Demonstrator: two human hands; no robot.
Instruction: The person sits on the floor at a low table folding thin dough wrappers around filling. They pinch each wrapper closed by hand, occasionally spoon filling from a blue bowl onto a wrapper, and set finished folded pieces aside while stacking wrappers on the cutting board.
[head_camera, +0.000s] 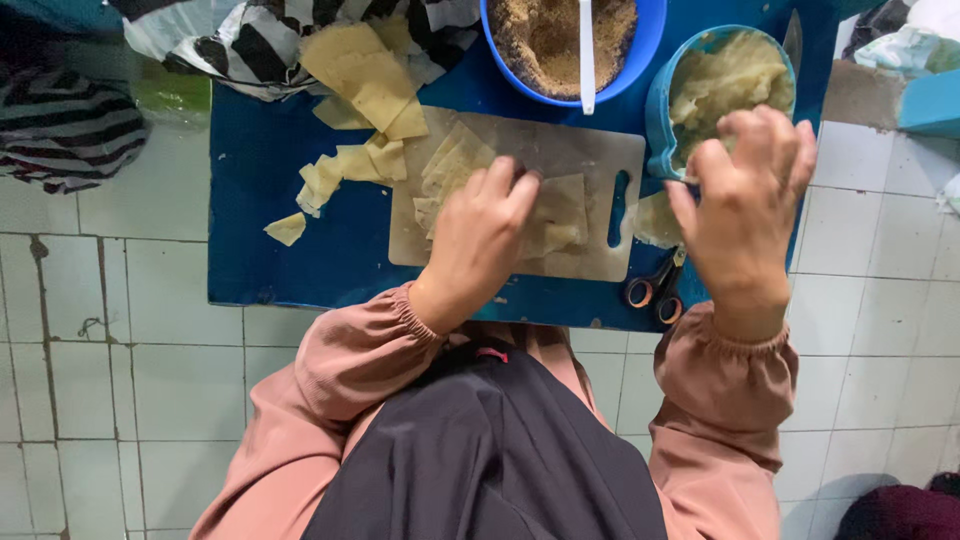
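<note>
A low blue counter (260, 200) stands on a white tiled floor (100, 380). The left hand (480, 235) presses its fingers (505, 190) on pale dough sheets (560, 215) on the cutting board (600, 160). The right hand (745, 205) hovers loosely curled, grasping nothing, before the blue jug (662, 110), with scissors (655, 290) just below.

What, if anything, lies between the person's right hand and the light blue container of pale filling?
Nothing visible does. The right hand is raised just in front of the light blue container, partly covering its near rim; the scissors lie below the hand, out of the way.
</note>
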